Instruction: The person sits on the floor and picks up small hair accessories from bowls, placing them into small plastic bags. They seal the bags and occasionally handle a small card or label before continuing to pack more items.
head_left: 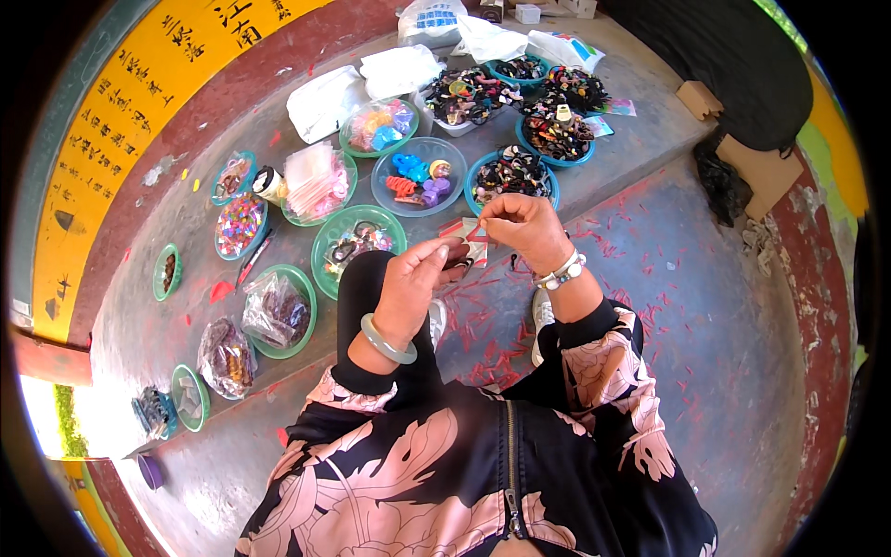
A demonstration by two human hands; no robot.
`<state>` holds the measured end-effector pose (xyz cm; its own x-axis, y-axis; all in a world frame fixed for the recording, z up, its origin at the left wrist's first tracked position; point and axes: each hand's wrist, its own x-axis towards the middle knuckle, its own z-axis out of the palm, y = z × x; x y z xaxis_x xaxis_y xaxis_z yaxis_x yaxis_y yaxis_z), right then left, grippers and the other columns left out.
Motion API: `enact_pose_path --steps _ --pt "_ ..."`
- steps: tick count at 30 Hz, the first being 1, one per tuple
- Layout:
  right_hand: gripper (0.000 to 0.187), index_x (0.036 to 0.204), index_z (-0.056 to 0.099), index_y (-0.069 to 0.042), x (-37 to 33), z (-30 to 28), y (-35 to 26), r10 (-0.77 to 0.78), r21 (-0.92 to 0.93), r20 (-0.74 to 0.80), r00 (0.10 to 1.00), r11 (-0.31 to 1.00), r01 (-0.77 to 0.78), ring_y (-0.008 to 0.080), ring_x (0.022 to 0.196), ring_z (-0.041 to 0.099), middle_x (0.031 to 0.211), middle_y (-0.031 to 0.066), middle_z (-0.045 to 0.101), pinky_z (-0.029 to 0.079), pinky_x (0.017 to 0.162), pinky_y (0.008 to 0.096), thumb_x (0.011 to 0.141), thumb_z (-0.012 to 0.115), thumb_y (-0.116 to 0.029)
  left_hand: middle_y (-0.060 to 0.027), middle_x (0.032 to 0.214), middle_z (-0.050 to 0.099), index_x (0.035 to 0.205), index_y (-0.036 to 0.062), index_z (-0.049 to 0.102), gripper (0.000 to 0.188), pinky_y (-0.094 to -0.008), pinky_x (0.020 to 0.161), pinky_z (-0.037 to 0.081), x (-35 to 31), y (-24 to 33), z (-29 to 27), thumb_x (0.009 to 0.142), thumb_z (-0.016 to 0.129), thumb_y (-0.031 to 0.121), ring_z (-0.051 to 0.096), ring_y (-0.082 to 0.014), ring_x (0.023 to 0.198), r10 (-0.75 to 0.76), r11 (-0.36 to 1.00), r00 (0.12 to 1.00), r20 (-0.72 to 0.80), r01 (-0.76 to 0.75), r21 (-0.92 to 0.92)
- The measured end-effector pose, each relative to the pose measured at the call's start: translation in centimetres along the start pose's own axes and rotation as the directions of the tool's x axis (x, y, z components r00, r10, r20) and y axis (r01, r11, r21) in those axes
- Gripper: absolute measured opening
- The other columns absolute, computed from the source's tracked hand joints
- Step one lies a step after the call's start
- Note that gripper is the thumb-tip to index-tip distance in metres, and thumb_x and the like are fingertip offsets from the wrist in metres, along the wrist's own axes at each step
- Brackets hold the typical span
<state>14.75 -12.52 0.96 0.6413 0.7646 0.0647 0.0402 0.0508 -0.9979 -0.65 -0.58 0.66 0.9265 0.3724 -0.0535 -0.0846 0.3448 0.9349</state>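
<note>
Both hands are raised in front of my knees, fingertips close together. My left hand (pixel 416 283), with a pale bangle (pixel 388 342) at its wrist, is closed in a pinch. A small dark loop (pixel 462 265) shows at its fingers, much like a hair tie. My right hand (pixel 529 234) wears a beaded bracelet (pixel 562 272) and also pinches; what sits in its fingertips is too small to make out. Between the hands a small white card with red (pixel 476 249) is partly hidden. Nearest the left hand stands a green bowl (pixel 322 243) of small ornaments.
On the raised grey ledge stand a clear bowl (pixel 379 190) of coloured pieces, blue bowls (pixel 555 193) of dark hair ties, a green bowl (pixel 303 351) with a bagged item, and white bags (pixel 325 102) behind. Red scraps (pixel 497 373) litter the floor; cardboard (pixel 766 176) lies right.
</note>
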Motion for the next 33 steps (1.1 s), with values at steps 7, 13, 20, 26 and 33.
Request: enact_pose_path --steps 7,13,20,26,33 --pt "0.009 0.077 0.064 0.0 0.0 -1.4 -0.1 0.004 0.053 -0.025 1.0 0.999 -0.003 0.0031 0.061 0.05 0.07 -0.0022 0.058 0.04 0.053 0.0182 0.075 0.062 -0.008 -0.0201 0.105 0.058 0.111 -0.0085 0.05 0.031 -0.034 0.084 0.048 -0.2 0.3 -0.7 0.09 0.048 0.015 0.057 -0.0239 0.098 -0.064 0.983 0.998 0.014 0.066 -0.171" --pt "0.007 0.079 0.063 0.001 -0.4 -3.7 -0.1 -0.05 0.119 -0.083 0.995 0.991 0.06 0.0045 0.065 0.05 0.072 -0.0016 0.057 0.039 0.056 0.0178 0.076 0.062 -0.004 -0.0201 0.104 0.059 0.109 -0.0077 0.051 0.029 -0.0321 0.082 0.049 -0.4 0.6 -0.9 0.09 0.048 0.014 0.058 -0.0236 0.096 -0.086 0.976 0.996 0.006 0.085 -0.198" --pt "0.007 0.08 0.063 -0.001 -5.8 -8.5 -0.2 0.004 -0.02 -0.329 0.944 1.0 -0.011 0.007 0.064 0.052 0.07 0.0 0.059 0.04 0.058 0.0211 0.076 0.059 -0.004 -0.0194 0.101 0.059 0.107 -0.0077 0.051 0.027 -0.0309 0.078 0.051 -0.7 0.0 -1.5 0.09 0.048 0.012 0.06 -0.0241 0.094 -0.096 0.959 0.995 0.02 0.098 -0.266" --pt "0.01 0.082 0.064 -0.002 -17.6 -18.4 8.5 0.152 0.122 -0.671 0.726 0.988 -0.095 0.0123 0.065 0.055 0.07 0.0032 0.059 0.045 0.063 0.0259 0.077 0.062 -0.011 -0.0197 0.099 0.06 0.105 -0.0069 0.052 0.023 -0.0306 0.077 0.052 -1.9 -0.3 -2.7 0.089 0.048 0.01 0.06 -0.0237 0.093 -0.147 0.953 0.989 -0.008 0.14 -0.27" --pt "0.028 0.101 0.061 -0.012 -50.7 -32.5 26.6 0.508 -0.097 -0.793 0.336 0.44 -0.893 0.0148 0.075 0.058 0.084 0.0014 0.061 0.047 0.059 0.0332 0.073 0.063 -0.017 -0.0202 0.105 0.057 0.109 -0.0064 0.05 0.026 -0.0309 0.08 0.051 -1.1 -1.2 -2.4 0.09 0.047 0.011 0.057 -0.0249 0.1 -0.193 0.933 0.973 0.129 0.223 -0.283"
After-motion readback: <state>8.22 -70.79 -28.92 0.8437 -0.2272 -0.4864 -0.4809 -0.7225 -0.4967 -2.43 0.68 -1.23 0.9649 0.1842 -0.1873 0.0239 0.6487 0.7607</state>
